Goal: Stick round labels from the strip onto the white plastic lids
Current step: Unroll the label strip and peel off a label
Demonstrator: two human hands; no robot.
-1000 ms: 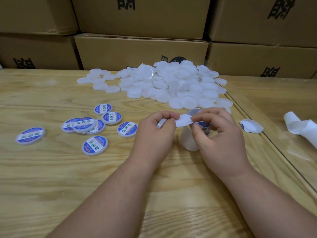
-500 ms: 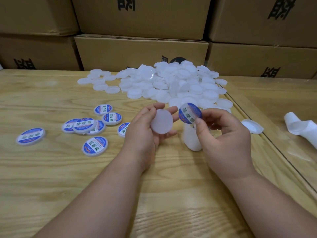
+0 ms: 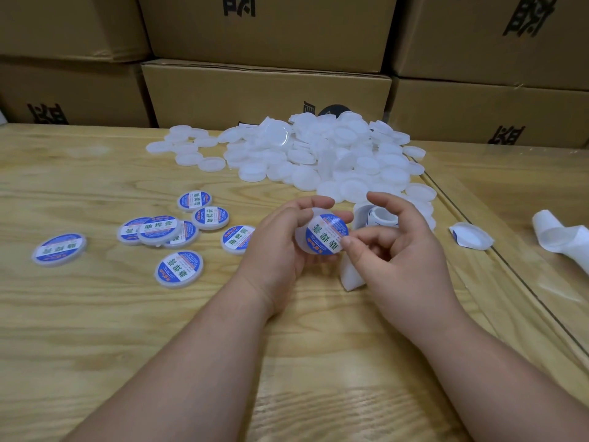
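We cannot see most of the white lid [image 3: 302, 242]: the round label [image 3: 327, 236] covers its face and the left hand [image 3: 280, 244] wraps its back. The label strip [image 3: 376, 218] shows only in part behind the right hand [image 3: 398, 250], so we cannot tell how many labels it carries. One labelled lid [image 3: 237, 239] is half hidden by the left hand. The small print on the labels is too fine to read. The loose backing paper [image 3: 564, 239] at the table's [image 3: 95, 314] right side is cut off by the picture's edge, as are both forearms. A dark round thing [image 3: 334, 110] behind the heap of lids [image 3: 318, 154] is mostly hidden.
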